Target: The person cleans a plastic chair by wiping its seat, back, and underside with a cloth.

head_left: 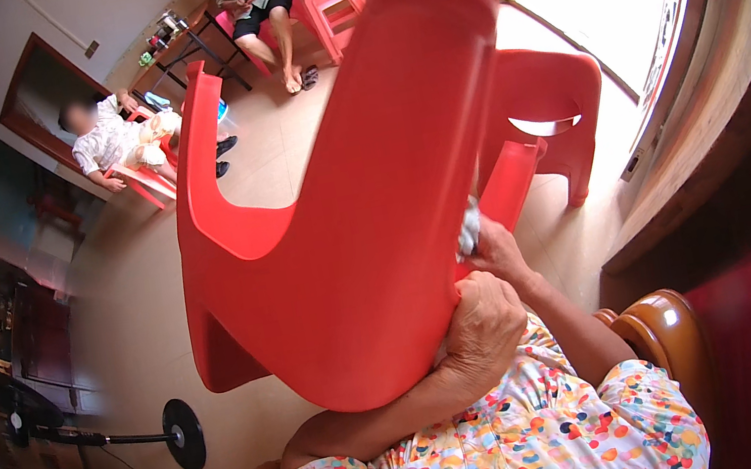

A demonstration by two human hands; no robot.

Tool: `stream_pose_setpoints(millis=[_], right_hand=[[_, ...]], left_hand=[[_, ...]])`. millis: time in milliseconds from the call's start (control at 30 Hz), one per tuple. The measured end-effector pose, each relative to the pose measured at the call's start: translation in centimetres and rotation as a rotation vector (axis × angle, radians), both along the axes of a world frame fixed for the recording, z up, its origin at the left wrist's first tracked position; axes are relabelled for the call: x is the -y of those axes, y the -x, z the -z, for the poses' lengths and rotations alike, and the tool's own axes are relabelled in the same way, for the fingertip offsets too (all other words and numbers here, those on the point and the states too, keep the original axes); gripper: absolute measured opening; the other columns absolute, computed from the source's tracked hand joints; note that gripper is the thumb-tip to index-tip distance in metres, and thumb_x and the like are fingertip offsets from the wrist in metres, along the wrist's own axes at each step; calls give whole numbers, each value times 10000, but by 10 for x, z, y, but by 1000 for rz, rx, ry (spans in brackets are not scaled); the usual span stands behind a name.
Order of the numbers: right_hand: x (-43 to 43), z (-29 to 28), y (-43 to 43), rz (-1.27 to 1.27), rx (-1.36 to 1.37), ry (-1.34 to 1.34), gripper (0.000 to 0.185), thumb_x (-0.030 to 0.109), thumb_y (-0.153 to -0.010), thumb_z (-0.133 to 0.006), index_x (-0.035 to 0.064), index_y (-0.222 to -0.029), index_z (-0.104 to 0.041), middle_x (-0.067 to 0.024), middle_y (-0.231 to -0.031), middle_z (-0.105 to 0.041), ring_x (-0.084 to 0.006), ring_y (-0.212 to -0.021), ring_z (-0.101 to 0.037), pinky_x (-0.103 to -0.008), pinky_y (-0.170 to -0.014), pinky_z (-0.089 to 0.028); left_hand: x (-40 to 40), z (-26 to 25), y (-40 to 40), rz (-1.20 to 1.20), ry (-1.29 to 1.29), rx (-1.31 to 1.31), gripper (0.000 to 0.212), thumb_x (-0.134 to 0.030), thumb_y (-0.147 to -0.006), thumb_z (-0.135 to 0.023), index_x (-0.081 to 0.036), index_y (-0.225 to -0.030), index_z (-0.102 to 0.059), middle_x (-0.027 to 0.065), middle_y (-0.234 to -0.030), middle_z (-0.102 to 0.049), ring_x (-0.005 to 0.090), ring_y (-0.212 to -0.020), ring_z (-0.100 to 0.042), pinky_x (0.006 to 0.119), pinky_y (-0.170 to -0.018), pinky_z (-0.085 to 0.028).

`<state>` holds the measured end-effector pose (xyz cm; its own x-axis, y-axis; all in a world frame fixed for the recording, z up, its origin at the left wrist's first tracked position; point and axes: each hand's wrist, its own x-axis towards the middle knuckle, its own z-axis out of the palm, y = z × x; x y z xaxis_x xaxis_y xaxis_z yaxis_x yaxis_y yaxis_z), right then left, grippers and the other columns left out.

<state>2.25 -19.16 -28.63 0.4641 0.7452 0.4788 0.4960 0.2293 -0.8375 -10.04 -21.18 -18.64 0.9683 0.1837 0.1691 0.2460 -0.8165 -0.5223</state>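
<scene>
A red plastic stool or chair [358, 222] is tipped over in front of me, its smooth broad side and several legs showing. My left hand [484, 317] grips its lower right edge, with the fingertips hidden behind the plastic. Just beyond, my right hand [495, 247] is closed on a pale grey cloth [468, 227] against the inner side of the same piece. Part of the cloth is hidden behind the red edge.
Another red plastic stool [550, 91] stands behind. Two people sit at the upper left, near a table [184, 46] holding small items. Pink plastic seats [331, 1] are farther back. A fan with a round black base [185, 435] is at left, a wooden armrest [663, 327] at right.
</scene>
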Motion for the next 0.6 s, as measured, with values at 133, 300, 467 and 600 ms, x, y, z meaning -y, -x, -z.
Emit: stream_pose_setpoints(millis=[133, 300, 467, 600], right_hand=[[11, 16, 6, -401, -472, -92, 155, 43, -797, -593, -22, -935, -564, -17, -865, -609, -66, -785, -521, -256, -657, -458], [23, 24, 15, -303, -449, -108, 144, 115, -775, -617, -4, -857, -606, -6, -783, -618, -103, -761, -557, -268, -635, -462], [28, 14, 29, -121, 71, -222, 65, 37, -656, -575, 48, -682, -517, -109, -597, -508, -298, -507, -523, -330, -475, -424], [30, 14, 42, 2, 335, -112, 293, 189, -644, -671, 67, -891, -570, -121, -743, -590, -301, -606, -596, -372, -527, -483]], left_hand=[[4, -1, 4, 211, 252, 81, 211, -157, -699, -552, -6, -846, -551, 124, -831, -504, 238, -779, -493, 351, -696, -354], [29, -54, 36, 672, 1544, 178, 259, -30, -706, -620, 57, -931, -527, 210, -938, -514, 344, -874, -534, 408, -748, -456], [-10, -115, 89, 796, 990, 641, 392, -117, -725, -619, 92, -1046, -532, 249, -997, -542, 279, -738, -609, 333, -637, -504], [-40, -114, 104, 251, 611, 987, 658, -299, -676, -714, 63, -1163, -459, 162, -1031, -508, 226, -832, -543, 287, -737, -442]])
